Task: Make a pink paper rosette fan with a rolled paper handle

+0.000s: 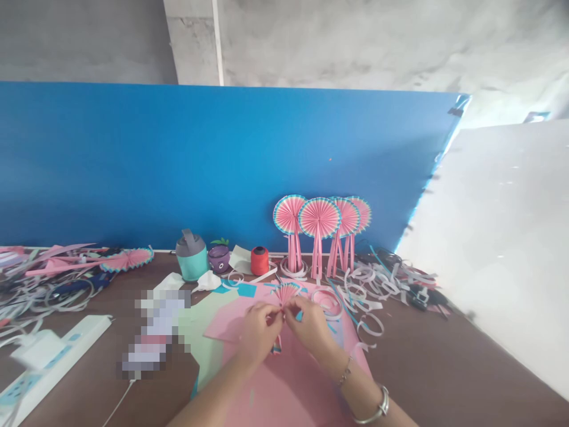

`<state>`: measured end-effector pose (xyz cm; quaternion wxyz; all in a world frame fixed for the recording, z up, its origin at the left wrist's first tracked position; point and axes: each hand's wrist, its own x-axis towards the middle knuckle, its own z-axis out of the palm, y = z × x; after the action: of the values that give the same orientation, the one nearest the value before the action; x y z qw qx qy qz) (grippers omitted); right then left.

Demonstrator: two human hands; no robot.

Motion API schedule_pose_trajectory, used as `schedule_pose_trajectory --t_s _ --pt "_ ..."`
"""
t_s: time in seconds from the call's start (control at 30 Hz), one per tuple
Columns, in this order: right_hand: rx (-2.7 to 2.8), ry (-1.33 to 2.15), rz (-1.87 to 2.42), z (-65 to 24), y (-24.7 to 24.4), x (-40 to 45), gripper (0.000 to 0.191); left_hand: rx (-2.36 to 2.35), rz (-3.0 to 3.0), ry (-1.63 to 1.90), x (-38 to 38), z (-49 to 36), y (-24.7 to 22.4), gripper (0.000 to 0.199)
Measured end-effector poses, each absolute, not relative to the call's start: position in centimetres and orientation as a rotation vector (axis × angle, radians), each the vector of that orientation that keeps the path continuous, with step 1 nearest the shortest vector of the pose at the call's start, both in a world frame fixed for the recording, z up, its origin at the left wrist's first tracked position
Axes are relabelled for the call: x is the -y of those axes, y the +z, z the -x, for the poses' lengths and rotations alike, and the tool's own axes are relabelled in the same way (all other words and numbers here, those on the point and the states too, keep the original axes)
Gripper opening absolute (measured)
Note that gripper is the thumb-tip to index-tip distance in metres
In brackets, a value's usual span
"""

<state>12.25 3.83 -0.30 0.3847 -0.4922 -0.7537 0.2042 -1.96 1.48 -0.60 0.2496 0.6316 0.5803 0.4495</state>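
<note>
A small pleated paper fan (285, 292), pink with a blue edge, is pinched at its middle between my two hands. My left hand (261, 326) has its thumb and fingertips closed on the fan's gathered centre from the left. From the right, my right hand (310, 323) pinches the same spot, its fingertips meeting the left ones. The upper half spreads out above the fingers, and a striped end shows below them. Whether thread is at the pinch I cannot make out. Beneath both hands lies pink paper (288, 391).
Finished round paper fans (319, 218) stand against the blue partition (200, 160). A red thread spool (259, 261), purple cup (219, 258) and teal bottle (192, 256) line the back. Curled paper strips (364, 284) lie right; a power strip (57, 362) and tangled scraps (66, 279) lie left.
</note>
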Motion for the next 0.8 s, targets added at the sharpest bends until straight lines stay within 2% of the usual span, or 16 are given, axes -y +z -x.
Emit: schedule_pose_trajectory --t_s 0.4,0.6,0.7,0.8 --pt "1.707 0.844 1.222 -12.8 0.8 -4.4 0.013 -1.479 -1.56 1.298 -1.5 2.2 0.4 0.017" --pt "1.501 1.021 1.187 -14.7 1.6 -5.5 0.02 -1.492 -1.483 1.303 -2.0 2.7 0.3 0.017" --pt "1.463 0.976 1.148 -15.1 1.8 -5.6 0.022 -1.5 -1.423 1.311 -2.1 2.8 0.3 0.017" --pt "1.645 0.715 1.186 -14.4 1.6 -5.0 0.017 -1.502 -1.368 1.258 -2.1 2.7 0.3 0.018"
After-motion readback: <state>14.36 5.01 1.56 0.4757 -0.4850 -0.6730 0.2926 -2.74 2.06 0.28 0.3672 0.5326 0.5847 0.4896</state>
